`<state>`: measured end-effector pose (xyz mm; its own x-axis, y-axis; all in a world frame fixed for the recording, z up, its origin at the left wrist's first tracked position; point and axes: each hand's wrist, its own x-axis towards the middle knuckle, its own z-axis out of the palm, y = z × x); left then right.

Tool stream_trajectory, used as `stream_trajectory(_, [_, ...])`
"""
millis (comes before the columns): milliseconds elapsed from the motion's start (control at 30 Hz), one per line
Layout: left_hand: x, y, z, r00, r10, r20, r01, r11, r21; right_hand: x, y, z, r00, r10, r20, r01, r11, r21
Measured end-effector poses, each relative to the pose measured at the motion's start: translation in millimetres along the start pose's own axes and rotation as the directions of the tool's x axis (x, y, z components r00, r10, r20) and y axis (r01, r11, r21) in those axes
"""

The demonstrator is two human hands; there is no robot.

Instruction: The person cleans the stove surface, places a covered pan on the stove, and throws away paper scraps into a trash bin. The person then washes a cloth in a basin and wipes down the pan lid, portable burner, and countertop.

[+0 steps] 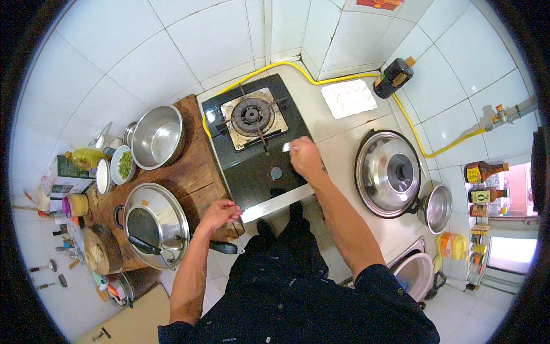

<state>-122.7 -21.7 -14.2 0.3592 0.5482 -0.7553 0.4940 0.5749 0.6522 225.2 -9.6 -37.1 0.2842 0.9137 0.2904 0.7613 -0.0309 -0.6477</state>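
Observation:
In front of me a black glass-topped single-burner gas stove point(253, 180) carries a round burner point(251, 114) with a metal pan support. My right hand point(306, 158) is over the stove's right side, between the burner and the control knob point(276, 173). It grips a small white wad point(287, 147), possibly paper or cloth, mostly hidden by the fingers. My left hand point(221, 215) is at the stove's front left corner, fingers curled. Whether anything small is between its fingertips cannot be seen. A white quilted sheet point(349, 99) lies on the tiled counter behind the right hand.
Left, a wooden board point(200, 189) bears a steel basin point(158, 137), a lidded pan point(155, 225) and a bowl of chopped greens point(123, 165). Right are a lidded wok point(387, 174), a dark sauce bottle point(393, 78) and a steel bowl point(437, 209). A yellow gas hose point(346, 80) runs behind.

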Motion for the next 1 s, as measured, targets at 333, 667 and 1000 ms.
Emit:
stream_trajectory(333, [16, -24, -2, 1.000, 0.010, -0.020, -0.012, 0.991, -0.137, -31, 15, -32, 0.993, 0.038, 0.111, -0.019, 0.986, -0.167])
stream_trajectory(667, [2, -3, -1, 0.998, 0.067, 0.002, -0.067, 0.998, 0.017, -132, -111, 29, 0.939, -0.262, 0.223, 0.252, 0.965, 0.073])
stream_trajectory(1000, [-74, -1, -9, 0.943, 0.221, -0.249, -0.245, 0.967, -0.072, -77, -140, 75, 0.831, -0.385, 0.402, 0.387, 0.919, 0.081])
